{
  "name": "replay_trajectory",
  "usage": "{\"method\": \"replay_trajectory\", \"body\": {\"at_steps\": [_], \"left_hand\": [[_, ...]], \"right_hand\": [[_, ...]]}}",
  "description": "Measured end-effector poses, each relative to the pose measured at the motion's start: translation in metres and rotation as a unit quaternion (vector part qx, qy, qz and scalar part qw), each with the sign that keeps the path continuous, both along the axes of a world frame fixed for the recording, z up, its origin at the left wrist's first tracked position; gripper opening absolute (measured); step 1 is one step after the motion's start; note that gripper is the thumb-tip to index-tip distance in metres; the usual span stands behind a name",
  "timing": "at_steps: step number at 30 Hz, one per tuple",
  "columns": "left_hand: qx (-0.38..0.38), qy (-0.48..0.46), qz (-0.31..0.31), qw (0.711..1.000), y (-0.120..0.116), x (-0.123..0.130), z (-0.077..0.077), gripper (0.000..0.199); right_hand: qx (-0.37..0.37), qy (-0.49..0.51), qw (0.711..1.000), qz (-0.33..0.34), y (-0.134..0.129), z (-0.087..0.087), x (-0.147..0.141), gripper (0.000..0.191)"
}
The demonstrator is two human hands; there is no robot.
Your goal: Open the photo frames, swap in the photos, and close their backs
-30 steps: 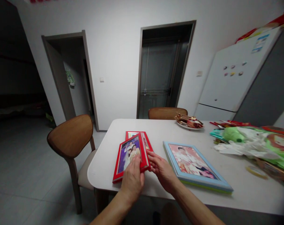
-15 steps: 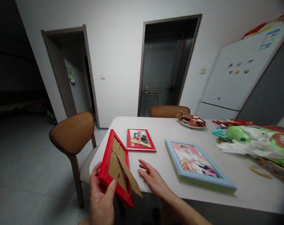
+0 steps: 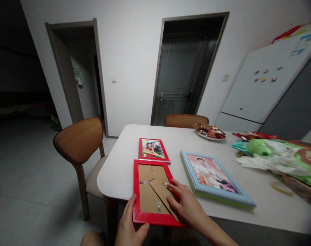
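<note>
A red picture frame (image 3: 136, 191) lies back side up at the table's front edge, its brown backing, metal clips and stand strip showing. My left hand (image 3: 131, 225) grips its lower left corner, thumb at the near edge. My right hand (image 3: 185, 201) is closed round its right side, fingers over the backing near the right clip. Just beyond it, a second red frame (image 3: 152, 150) with a photo of two people lies face up. To the right, a light blue frame (image 3: 214, 177) lies on a green-edged one.
The white table (image 3: 114, 177) also bears a plate of items (image 3: 210, 131), a green plush thing (image 3: 259, 147), white crumpled plastic (image 3: 270, 162) and a yellow tape roll (image 3: 281, 188). Wooden chairs stand at the left (image 3: 81, 140) and far side (image 3: 186, 120).
The held red frame has moved right and turned from tilted up to nearly flat, with its back facing up. My right hand has come onto its right side.
</note>
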State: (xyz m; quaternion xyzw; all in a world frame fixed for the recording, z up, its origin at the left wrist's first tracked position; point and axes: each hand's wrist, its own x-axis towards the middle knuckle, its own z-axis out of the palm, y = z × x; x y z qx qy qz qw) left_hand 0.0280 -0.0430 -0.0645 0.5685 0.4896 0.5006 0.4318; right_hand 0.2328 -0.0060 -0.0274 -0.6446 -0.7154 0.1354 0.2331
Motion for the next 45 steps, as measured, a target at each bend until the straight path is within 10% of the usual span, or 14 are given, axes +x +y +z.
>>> {"method": "replay_trajectory", "body": {"at_steps": [11,19,33,45], "left_hand": [[0.057,0.343,-0.03,0.937,0.011,-0.021,0.026,0.053],[0.013,0.255,-0.122,0.959,0.028,-0.021,0.045,0.07],[0.053,0.282,-0.169,0.943,0.029,-0.022,0.049,0.028],[0.046,0.285,-0.17,0.942,0.029,-0.021,0.049,0.028]], "right_hand": [[0.02,-0.08,0.997,0.009,-0.007,0.003,0.0,0.036],[0.043,-0.096,0.994,0.027,0.023,0.006,0.006,0.032],[0.073,-0.124,0.989,0.032,0.043,0.005,0.004,0.027],[0.057,-0.075,0.986,0.14,0.051,0.012,-0.073,0.025]]}}
